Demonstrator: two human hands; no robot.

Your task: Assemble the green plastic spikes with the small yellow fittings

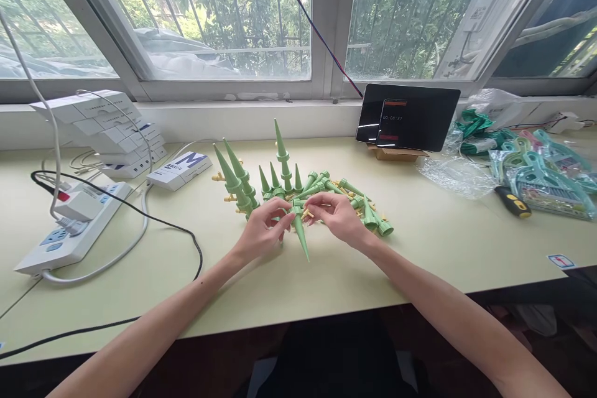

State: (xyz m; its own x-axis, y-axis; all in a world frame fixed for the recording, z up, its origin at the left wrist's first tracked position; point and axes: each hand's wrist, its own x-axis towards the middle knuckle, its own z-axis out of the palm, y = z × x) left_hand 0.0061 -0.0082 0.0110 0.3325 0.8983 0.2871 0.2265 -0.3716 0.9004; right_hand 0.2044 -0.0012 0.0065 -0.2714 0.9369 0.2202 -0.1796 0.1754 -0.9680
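Observation:
My left hand [267, 224] is closed on a green plastic watering spike [301, 235], its tip slanting down toward me. Close on the right, my right hand [336, 214] pinches a small yellow plastic valve [306, 214] against or just beside the spike's collar; whether the two touch I cannot tell. Behind my left hand, several green spikes stand upright in stacks [233, 180], some with yellow valves sticking out. A loose heap of green spikes [368, 214] with yellow pieces among them lies behind and right of my right hand.
A power strip [77, 230] with cables and stacked white boxes [107, 130] fill the left; a black cable [198, 242] runs toward the front. A tablet [420, 115] leans on a brown stand at the back. Bagged clips [541, 168] and a yellow-black tool handle [513, 201] lie right.

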